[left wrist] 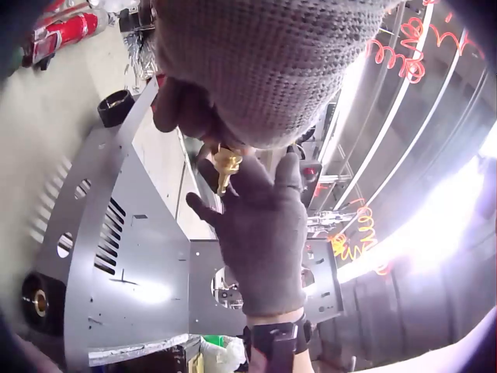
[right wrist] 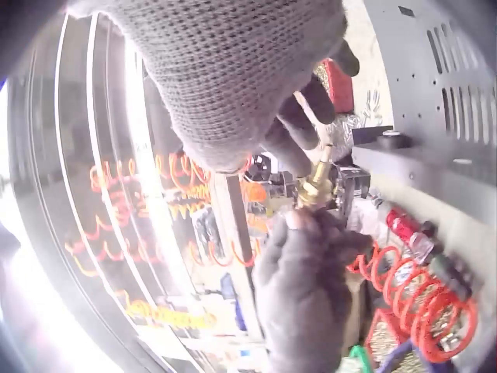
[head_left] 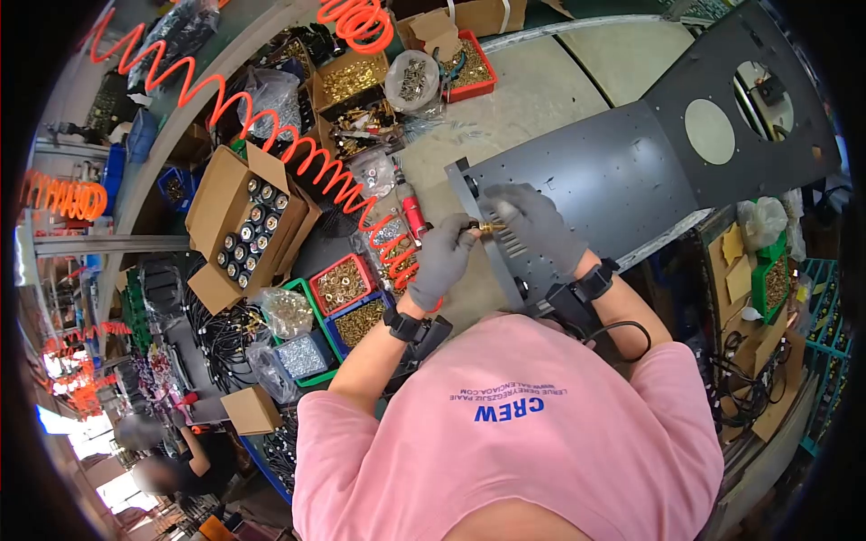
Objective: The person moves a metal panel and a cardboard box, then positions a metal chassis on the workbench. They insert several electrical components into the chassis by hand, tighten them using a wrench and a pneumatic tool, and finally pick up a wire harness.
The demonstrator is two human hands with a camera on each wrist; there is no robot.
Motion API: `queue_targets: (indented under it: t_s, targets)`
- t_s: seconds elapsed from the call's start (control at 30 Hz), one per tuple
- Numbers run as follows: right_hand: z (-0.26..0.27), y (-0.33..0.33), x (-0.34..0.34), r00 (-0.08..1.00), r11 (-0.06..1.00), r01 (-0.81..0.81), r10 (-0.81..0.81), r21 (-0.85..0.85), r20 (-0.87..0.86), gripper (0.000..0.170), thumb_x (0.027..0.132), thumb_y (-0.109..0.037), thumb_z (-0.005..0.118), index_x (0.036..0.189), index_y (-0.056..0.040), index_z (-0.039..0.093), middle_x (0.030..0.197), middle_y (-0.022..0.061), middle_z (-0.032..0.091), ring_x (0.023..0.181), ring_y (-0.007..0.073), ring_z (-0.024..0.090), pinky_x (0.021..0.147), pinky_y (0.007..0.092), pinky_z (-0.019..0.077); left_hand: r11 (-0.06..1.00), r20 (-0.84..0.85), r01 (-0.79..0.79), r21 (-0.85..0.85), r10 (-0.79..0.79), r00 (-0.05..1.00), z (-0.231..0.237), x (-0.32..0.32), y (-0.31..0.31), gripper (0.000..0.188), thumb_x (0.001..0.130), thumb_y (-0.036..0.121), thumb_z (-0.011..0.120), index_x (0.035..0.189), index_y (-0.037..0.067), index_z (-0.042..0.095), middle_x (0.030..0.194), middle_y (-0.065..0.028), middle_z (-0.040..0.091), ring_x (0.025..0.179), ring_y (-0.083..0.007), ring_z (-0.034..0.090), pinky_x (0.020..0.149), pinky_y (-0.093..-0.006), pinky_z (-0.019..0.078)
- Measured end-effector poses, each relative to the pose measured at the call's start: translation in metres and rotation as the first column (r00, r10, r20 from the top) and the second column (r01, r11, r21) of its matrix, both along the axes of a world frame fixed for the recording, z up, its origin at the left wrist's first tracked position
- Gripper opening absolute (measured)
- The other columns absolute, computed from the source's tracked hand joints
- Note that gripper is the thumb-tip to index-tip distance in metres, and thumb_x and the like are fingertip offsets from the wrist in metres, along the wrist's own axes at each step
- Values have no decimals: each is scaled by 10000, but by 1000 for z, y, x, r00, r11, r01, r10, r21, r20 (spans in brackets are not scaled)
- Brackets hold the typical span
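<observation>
- We see a brass fitting [right wrist: 317,185] pinched between the thumb and fingers of the left hand [head_left: 442,261], which wears a grey knit glove; its narrow stem pokes out past those fingertips, toward the other hand.
- Just beside the fitting we find the right hand [head_left: 538,225], gloved alike, its fingers loose and mostly extended; whether they touch the brass we cannot tell.
- Under the right hand and reaching well past it lies a grey metal panel [head_left: 586,153] with a row of slots [left wrist: 110,237], and a black round foot [left wrist: 40,303] on one corner.
- Near the left hand, on its outer side, we have a red pneumatic screwdriver [head_left: 413,212] and an orange coiled hose [head_left: 307,158].
- Farther out on that side sit a red bin [head_left: 369,271] of small brass parts, then a cardboard box [head_left: 212,212] packed with black round parts [head_left: 246,233].
- Behind both hands, on the pink shirt [head_left: 505,460], we read "CREW" in blue; of the smaller lines beside it, one starts "WWW." and the rest is too small to trust.
</observation>
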State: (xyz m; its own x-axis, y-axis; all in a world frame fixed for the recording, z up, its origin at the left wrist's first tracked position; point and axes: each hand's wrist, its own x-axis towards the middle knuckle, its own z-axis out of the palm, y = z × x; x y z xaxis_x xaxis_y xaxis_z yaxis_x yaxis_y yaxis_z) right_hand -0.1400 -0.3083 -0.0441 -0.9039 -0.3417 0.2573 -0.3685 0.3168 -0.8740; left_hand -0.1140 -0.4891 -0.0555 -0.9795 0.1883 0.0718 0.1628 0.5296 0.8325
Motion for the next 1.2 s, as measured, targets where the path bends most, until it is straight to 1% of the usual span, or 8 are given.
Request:
queue_targets:
  t_s: [0.13,0.23,0.53,0.63,0.83,0.97,1.03,1.2]
  targets:
    - [22,2,21,920,911,-34,190,-412,343,431,888,-393,384,949,-9,569,772,91,583,729,181,540,701,282,419,999,-102,-39,29,42,994,-12,3,-4,159,790,109,570,903,-1,555,688,-112,566,599,-165,523,553,-281,423]
    - [-3,4,18,972,997,73,-70,-3,225,455,889,-422,373,967,-11,554,726,57,572,656,139,535,620,251,424,999,-13,-35,24,35,999,-9,12,-1,155,788,103,568,902,-2,559,693,-113,567,599,-161,518,556,-281,421]
    - [11,5,31,555,935,0,295,-355,778,352,889,-340,422,949,-15,545,693,14,549,649,109,543,609,219,459,998,-75,26,50,-22,997,-1,21,10,177,788,109,566,924,-4,567,729,-122,582,643,-187,540,590,-286,429]
    - [-12,-5,37,903,864,105,125,-492,411,284,866,-252,489,995,1,507,785,41,556,694,125,558,636,227,475,998,-99,8,58,-2,995,-1,21,9,187,788,112,568,934,-6,568,741,-129,587,674,-190,550,609,-286,433]
    - [10,13,31,613,957,-7,232,-289,755,403,802,-149,587,1115,24,403,1007,95,516,809,115,542,673,249,472,993,-23,20,114,-18,1000,6,23,13,182,780,92,577,935,-3,572,756,-121,593,686,-176,550,619,-278,435]
    - [-3,10,35,849,861,133,156,-491,504,353,816,-175,569,1086,15,444,965,95,539,829,119,544,686,253,473,998,-100,15,69,-8,995,11,23,13,184,777,78,580,943,0,569,767,-110,593,683,-162,545,620,-268,434]
    - [6,17,29,571,951,14,245,-307,783,330,822,-191,556,1068,10,465,948,97,548,877,135,533,713,264,471,994,-19,35,101,-33,999,15,24,14,192,772,68,582,952,2,566,772,-97,592,687,-146,541,621,-257,433]
    - [-5,10,35,811,891,67,214,-449,545,332,828,-189,539,1083,5,454,953,98,545,897,131,520,692,255,465,997,-65,33,74,-28,997,8,22,12,196,770,61,583,956,3,566,773,-90,590,694,-136,540,621,-251,432]
